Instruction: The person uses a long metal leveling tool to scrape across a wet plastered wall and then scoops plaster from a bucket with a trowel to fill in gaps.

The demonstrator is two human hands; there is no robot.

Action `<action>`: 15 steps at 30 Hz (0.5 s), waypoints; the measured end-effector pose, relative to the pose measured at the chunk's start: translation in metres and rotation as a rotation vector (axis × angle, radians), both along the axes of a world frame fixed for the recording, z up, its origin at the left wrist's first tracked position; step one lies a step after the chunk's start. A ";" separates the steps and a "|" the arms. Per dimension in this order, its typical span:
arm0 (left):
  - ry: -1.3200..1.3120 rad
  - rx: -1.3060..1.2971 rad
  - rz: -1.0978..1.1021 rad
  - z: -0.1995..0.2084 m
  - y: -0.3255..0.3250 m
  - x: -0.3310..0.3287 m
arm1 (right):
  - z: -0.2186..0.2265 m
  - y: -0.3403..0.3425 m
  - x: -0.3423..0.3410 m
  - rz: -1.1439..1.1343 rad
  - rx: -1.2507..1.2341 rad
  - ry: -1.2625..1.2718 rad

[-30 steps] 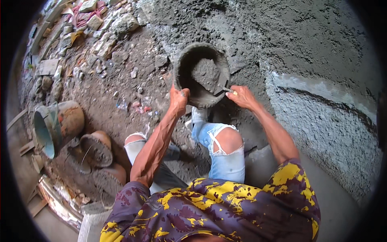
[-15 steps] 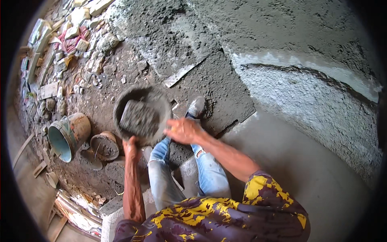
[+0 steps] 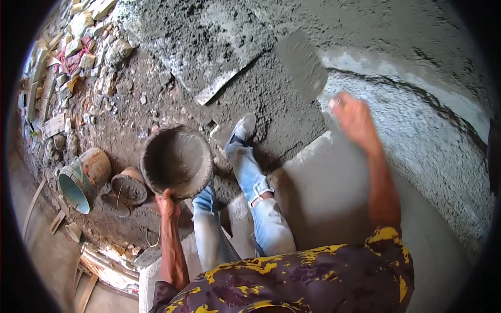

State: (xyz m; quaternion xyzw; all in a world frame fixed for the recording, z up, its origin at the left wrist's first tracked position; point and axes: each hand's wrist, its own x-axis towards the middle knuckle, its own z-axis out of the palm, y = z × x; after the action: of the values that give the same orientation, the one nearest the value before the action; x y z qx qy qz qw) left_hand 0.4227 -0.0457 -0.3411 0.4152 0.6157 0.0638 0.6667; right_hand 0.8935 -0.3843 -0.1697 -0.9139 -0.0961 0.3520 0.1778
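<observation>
My left hand (image 3: 168, 204) is closed on the near rim of a round, mortar-crusted pan (image 3: 202, 182), tilted toward me. A thin grey coat of mortar (image 3: 180, 159) lines its inside. Out to the right, my right hand (image 3: 354, 119), slightly blurred, is closed round the handle end of a trowel (image 3: 302, 65). Its broad grey blade points up and left, in front of the lower part of the plastered wall (image 3: 376, 31). The handle is mostly hidden by my fingers.
A whitish rough wall band (image 3: 407, 120) curves along the right, above a smooth grey ledge (image 3: 323, 182). Left of the pan lie a tipped bucket (image 3: 96, 167) and a smaller mortar-filled bucket (image 3: 133, 189). Rubble (image 3: 78, 57) covers the far left. A flat strip (image 3: 216, 87) edges rough mortar ahead.
My right hand has carried the trowel from inside the pan out to the right, toward the wall. The mortar heap seen in the pan is gone from it. My left hand still holds the pan.
</observation>
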 end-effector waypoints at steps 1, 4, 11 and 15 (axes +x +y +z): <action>-0.107 0.019 0.001 0.009 -0.015 0.023 | 0.020 0.005 -0.024 0.081 0.012 -0.014; -0.118 -0.056 -0.107 0.026 -0.034 0.067 | 0.024 0.023 -0.083 0.312 0.068 -0.024; 0.004 0.112 -0.511 0.096 -0.062 0.177 | -0.077 0.090 -0.130 0.699 -0.048 -0.329; -0.019 0.212 -0.471 0.107 -0.042 0.192 | -0.038 0.083 -0.115 0.526 0.129 -0.201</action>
State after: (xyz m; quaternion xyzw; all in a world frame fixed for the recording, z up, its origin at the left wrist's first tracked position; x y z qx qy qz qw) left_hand 0.6147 -0.0880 -0.2346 0.6142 0.4856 -0.0249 0.6216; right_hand 0.7782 -0.3015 -0.2082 -0.8746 -0.3694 0.2869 0.1277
